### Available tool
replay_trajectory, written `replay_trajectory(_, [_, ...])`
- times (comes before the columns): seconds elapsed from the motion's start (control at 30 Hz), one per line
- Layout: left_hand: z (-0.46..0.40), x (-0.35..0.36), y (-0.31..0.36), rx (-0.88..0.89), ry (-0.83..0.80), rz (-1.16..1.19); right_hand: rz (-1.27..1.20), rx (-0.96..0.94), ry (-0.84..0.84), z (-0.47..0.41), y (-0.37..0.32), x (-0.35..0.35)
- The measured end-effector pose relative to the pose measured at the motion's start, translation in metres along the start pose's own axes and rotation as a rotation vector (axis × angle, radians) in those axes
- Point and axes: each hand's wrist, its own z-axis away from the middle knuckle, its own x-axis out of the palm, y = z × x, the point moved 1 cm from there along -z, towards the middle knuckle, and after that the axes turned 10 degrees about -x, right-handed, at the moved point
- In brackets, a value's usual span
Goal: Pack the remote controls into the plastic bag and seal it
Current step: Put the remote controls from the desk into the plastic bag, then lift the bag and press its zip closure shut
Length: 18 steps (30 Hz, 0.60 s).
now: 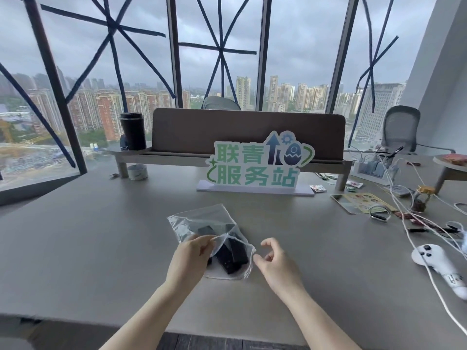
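Remote controls (pixel 231 256) already inside plastic bag (pixel 202 223) on desk (pixel 101 236), mouth unsealed; left hand (pixel 192 253) grip pinching bag edge, right hand (pixel 275 261) grip loosely curled beside it, empty; sealing left.

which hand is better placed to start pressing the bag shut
Left, probably. The left hand already pinches the plastic bag at its open edge over the black remotes. The right hand is open beside the bag's corner, holding nothing.

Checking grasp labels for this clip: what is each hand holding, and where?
Left hand pinches the plastic bag at its open edge. Right hand holds nothing, fingers curled beside the bag.
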Motion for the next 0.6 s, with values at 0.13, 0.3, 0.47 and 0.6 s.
replay_trajectory(0.13, [0.008,-0.001,-0.012,-0.086,-0.100,-0.198,0.118,-0.078,-0.061,-0.014,0.000,0.019])
replay_trajectory(0.3, [0.019,-0.017,-0.025,-0.189,-0.228,-0.501,0.154,-0.094,0.076,-0.031,-0.003,0.016])
replay_trajectory(0.47, [-0.013,-0.063,0.005,-0.344,-0.037,0.304,-0.333,-0.063,0.026,-0.034,-0.050,-0.025])
replay_trajectory(0.6, [-0.046,-0.131,0.070,-0.163,0.100,0.544,-0.736,-0.218,0.057,-0.039,-0.124,-0.087])
